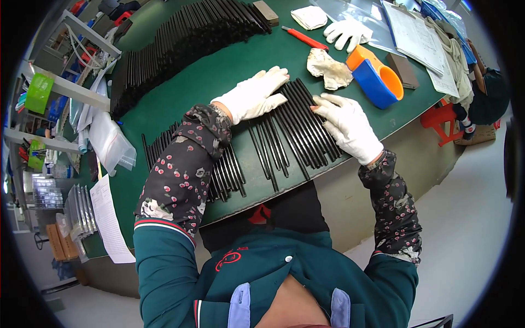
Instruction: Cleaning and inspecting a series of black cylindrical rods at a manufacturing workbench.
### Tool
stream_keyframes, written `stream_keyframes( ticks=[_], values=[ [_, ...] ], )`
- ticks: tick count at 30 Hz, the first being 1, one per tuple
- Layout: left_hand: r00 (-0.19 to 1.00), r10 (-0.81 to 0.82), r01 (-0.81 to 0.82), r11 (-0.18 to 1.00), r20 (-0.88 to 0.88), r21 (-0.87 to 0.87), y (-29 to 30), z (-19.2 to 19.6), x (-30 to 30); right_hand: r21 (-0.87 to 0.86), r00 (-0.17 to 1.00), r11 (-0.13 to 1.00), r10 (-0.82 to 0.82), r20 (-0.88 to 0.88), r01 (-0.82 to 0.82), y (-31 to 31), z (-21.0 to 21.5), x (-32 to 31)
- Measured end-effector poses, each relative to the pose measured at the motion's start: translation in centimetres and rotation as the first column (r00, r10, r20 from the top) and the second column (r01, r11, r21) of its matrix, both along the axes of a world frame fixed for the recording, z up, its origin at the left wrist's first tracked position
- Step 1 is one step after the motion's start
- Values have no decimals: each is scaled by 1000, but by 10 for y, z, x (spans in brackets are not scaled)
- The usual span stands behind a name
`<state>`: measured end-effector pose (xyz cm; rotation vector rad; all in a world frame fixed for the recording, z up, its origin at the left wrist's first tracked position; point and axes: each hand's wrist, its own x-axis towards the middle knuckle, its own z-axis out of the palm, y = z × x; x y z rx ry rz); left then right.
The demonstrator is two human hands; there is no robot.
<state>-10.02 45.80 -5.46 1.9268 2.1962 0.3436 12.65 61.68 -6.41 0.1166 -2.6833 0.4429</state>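
Both my hands wear white gloves. My left hand [253,94] lies flat over the far ends of slim black rods, its fingers stretched to the right and the thumb apart. Beside the right edge of a tight row of black rods [307,128] is my right hand [348,124], its fingers spread and lightly bent, with the tips at the rods. A looser few black rods [268,146] lie left of that row, with small gaps between them. Another group of black rods [225,174] lies partly hidden under my left forearm.
A big stack of black rods [186,41] fills the far left of the green table [213,65]. Toward the far right are a red-handled cutter [306,39], a spare glove [348,34], a crumpled cloth [328,69], an orange-and-blue tape dispenser [376,82] and a clipboard [413,38].
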Motion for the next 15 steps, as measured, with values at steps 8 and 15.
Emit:
stream_keyframes(
  ticks=[8, 15],
  values=[
    [948, -145, 155, 988, -284, 14, -40, 20, 14, 54, 995, 997, 45, 84, -49, -12, 5, 3],
    [942, -175, 163, 985, -288, -63, -65, 18, 45, 1, 984, 992, 122, 129, -123, -22, 13, 8]
  ],
)
